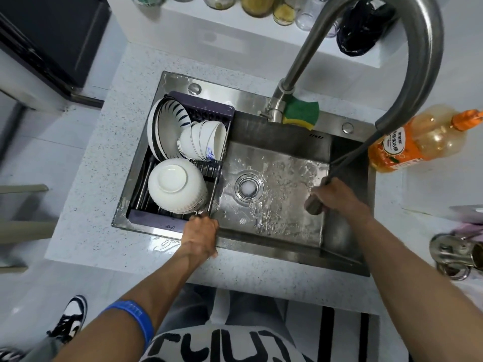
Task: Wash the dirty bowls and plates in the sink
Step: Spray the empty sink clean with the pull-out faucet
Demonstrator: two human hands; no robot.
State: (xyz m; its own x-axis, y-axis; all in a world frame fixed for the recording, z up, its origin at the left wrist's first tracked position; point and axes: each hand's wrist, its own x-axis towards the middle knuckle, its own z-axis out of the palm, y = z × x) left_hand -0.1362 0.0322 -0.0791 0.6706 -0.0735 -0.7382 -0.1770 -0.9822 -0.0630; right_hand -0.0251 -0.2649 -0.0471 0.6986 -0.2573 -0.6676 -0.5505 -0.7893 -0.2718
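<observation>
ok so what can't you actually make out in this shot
Head view only:
- left hand fingers: curled over the rack corner, hidden by the hand's back.
- spray head: nozzle faces away, partly covered by the right hand.
- bottle label: too small to read.
- stacked bowls: upside down, insides hidden.

White bowls (201, 139) nest on their sides beside upright striped plates (167, 126); more bowls (176, 185) stacked upside down, all racked over the wet steel sink (274, 231)

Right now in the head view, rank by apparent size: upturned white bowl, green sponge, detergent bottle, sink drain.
1. detergent bottle, though nearness and wide-angle distortion at the edge may inflate it
2. upturned white bowl
3. green sponge
4. sink drain, close to the sponge
</observation>
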